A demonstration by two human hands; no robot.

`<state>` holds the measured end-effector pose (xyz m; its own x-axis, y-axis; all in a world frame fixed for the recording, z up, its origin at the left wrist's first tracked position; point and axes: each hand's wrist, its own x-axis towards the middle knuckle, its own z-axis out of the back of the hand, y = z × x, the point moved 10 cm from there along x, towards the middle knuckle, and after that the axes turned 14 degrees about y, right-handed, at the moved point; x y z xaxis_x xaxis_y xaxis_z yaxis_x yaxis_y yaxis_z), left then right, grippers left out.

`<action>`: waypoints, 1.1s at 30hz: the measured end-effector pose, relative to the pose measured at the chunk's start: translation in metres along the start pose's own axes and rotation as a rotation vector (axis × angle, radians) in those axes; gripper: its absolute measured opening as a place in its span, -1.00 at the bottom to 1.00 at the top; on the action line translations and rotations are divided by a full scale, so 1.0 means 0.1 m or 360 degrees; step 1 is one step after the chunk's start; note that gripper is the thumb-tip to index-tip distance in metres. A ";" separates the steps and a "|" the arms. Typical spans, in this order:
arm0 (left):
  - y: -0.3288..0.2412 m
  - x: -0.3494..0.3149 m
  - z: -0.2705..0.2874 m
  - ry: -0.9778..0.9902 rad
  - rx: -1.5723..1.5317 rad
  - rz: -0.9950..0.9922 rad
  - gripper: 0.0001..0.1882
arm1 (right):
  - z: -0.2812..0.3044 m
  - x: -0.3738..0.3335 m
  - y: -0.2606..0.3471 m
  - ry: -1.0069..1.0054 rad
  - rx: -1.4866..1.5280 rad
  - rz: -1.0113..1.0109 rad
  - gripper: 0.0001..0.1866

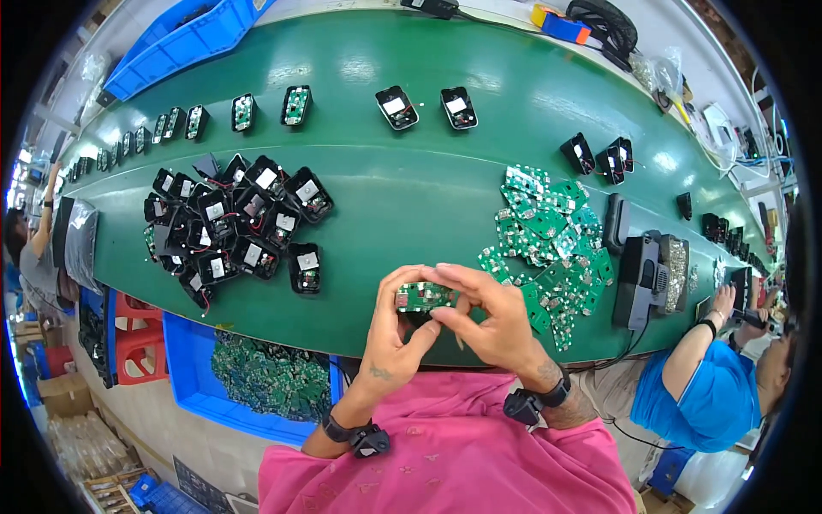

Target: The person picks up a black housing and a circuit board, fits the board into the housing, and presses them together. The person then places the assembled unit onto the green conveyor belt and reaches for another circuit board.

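Note:
In front of my chest, just over the near edge of the green table, both hands hold a small green circuit board [421, 296]. My left hand [387, 321] grips its left end, with fingers curled over the top and the thumb below. From the other side, my right hand [490, 319] pinches the right end between thumb and fingers. Something dark shows under the board, but I cannot tell whether it is a case. A heap of loose green circuit boards [548, 227] lies to the right of my hands. Left of them is a pile of black plastic cases [216, 214] with white squares and thin wires.
Cases with boards fitted [297, 104] stand in a row along the far left. Two black cases [459, 108] lie at far centre. A black device with a cable [640, 283] stands right. A blue bin of boards [193, 377] sits below left. A co-worker in blue [693, 390] works at right.

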<state>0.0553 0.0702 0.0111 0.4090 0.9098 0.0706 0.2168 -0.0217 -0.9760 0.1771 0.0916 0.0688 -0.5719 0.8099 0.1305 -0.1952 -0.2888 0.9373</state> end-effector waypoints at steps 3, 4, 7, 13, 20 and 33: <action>-0.09 0.01 0.00 0.0008 -0.0304 -0.0037 -0.24 | 0.01 0.03 0.06 0.0110 -0.0202 0.0081 -0.42; -0.15 0.01 0.02 -0.0058 -0.0300 -0.0028 -0.16 | -0.02 0.03 0.11 0.0180 -0.0317 0.0151 -0.43; -0.09 0.02 0.04 -0.0079 -0.0444 0.0108 -0.13 | 0.00 0.02 0.14 0.0211 -0.0461 0.0133 -0.40; -0.09 0.06 0.05 -0.0015 -0.0298 0.0111 -0.32 | -0.02 0.03 0.19 0.0280 -0.0479 0.0206 -0.44; -0.05 0.06 0.04 -0.0052 -0.0182 0.0157 -0.45 | 0.06 0.02 0.14 0.0082 -0.0405 0.0014 -0.55; -0.03 0.10 -0.08 -0.0064 -0.0242 0.0209 -0.45 | 0.01 -0.10 -0.18 -0.0338 -0.0045 -0.0092 -0.89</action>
<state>0.0662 0.0764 0.0166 0.4076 0.9108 -0.0662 0.2964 -0.2005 -0.9338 0.1869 0.0890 0.0506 -0.3789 0.9140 0.1451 -0.2467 -0.2508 0.9361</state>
